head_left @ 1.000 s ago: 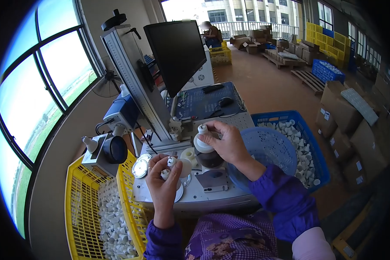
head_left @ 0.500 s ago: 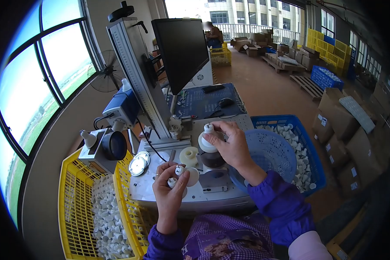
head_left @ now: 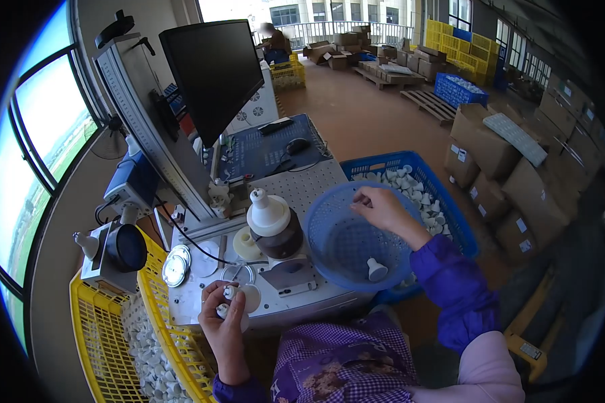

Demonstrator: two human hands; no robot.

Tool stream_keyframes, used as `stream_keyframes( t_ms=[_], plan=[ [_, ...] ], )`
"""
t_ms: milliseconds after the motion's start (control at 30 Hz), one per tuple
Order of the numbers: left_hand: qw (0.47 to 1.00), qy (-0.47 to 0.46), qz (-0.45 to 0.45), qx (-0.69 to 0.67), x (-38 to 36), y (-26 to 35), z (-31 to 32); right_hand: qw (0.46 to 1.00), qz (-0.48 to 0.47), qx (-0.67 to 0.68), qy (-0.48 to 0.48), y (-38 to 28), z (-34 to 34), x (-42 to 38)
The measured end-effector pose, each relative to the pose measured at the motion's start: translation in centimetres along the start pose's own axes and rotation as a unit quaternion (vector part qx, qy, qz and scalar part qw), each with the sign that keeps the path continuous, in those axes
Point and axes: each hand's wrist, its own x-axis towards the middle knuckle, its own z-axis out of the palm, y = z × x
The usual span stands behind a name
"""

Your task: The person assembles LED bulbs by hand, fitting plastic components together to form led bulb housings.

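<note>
My left hand (head_left: pixel 223 328) is closed around two white plastic lamp housings (head_left: pixel 251 298), their pronged ends up between thumb and fingers. Over the blue round basin (head_left: pixel 316 232) hovers my right hand (head_left: pixel 388 213), its fingers loosely curled, slightly apart and with nothing visible in them. Below it, one white lamp housing (head_left: pixel 377 270) lies tilted inside the basin. Another white housing (head_left: pixel 269 213), pronged end up, sits on the dark round fixture (head_left: pixel 284 243) between my hands.
A yellow crate (head_left: pixel 101 342) of white parts stands at left, a blue crate (head_left: pixel 460 232) of them behind the basin. The lens device (head_left: pixel 127 246), column (head_left: pixel 144 121) and monitor (head_left: pixel 212 80) rise at left. Cardboard boxes (head_left: pixel 480 141) line the right; a person (head_left: pixel 275 46) sits far back.
My right hand has left the housing on the fixture and moved right, over the basin. A housing now shows inside the basin. My left hand still holds its two; the view has shifted right.
</note>
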Motion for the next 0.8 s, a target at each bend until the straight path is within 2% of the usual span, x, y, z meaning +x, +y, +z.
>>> stream_keyframes(
  t_ms=[33, 67, 100, 167, 200, 267, 300, 367, 500, 567, 600, 633, 667, 700, 767, 800],
  plan=[
    [1.000, 0.000, -0.017, 0.010, -0.3, 0.0, 0.2, 0.986, 0.059, -0.120, -0.101, 1.3, -0.7, -0.9],
    [0.999, 0.001, -0.034, 0.021, -0.6, -0.1, 0.4, 0.944, 0.116, -0.235, -0.200, 2.2, -1.0, -1.6],
    [0.999, -0.008, -0.045, -0.006, -0.8, -0.2, 0.8, 0.943, 0.121, -0.237, -0.198, 2.7, -0.7, -2.2],
    [0.999, -0.023, -0.046, -0.010, -1.4, -0.4, 1.3, 0.855, 0.207, -0.333, -0.338, 3.6, 0.4, -3.6],
    [0.998, -0.032, -0.043, -0.012, -1.6, -0.4, 1.5, 0.855, 0.214, -0.331, -0.337, 4.4, 1.0, -4.2],
    [0.998, -0.042, -0.040, -0.006, -2.1, 0.0, 1.7, 0.876, 0.102, -0.330, -0.337, 5.6, 2.0, -5.3],
    [0.998, -0.043, -0.034, -0.002, -2.3, 0.2, 1.9, 0.878, 0.107, -0.325, -0.336, 5.4, 2.2, -5.3],
    [0.998, -0.039, -0.037, -0.024, -3.0, 0.3, 2.0, 0.850, 0.098, -0.318, -0.408, 5.0, 2.3, -4.6],
    [0.996, -0.027, -0.065, -0.062, -4.3, 1.1, 2.3, 0.869, 0.038, -0.280, -0.407, 5.1, 1.8, -4.5],
    [0.996, -0.042, -0.068, -0.050, -4.8, 0.9, 2.1, 0.942, 0.061, -0.126, -0.306, 2.8, 0.4, -4.5],
    [0.994, -0.044, -0.078, -0.066, -5.2, 1.0, 2.4, 0.941, 0.056, -0.124, -0.308, 2.5, 0.4, -4.6],
    [0.993, -0.066, -0.080, -0.061, -5.6, 0.7, 2.7, 0.958, 0.087, 0.016, -0.272, 2.3, 0.4, -4.9],
    [0.991, -0.089, -0.082, -0.057, -6.0, 0.3, 3.0, 0.953, 0.117, 0.157, -0.231, 2.0, 0.5, -5.2],
    [0.986, -0.117, -0.099, -0.067, -6.5, 0.0, 3.4, 0.953, 0.114, 0.158, -0.233, 1.6, 0.6, -5.5],
    [0.965, -0.200, -0.130, -0.106, -7.4, 0.3, 4.8, 0.905, 0.136, 0.340, -0.216, 0.7, 0.9, -6.1],
    [0.951, -0.244, -0.140, -0.127, -7.7, -0.1, 5.5, 0.905, 0.132, 0.340, -0.220, -0.1, 1.0, -6.6]
  ],
)
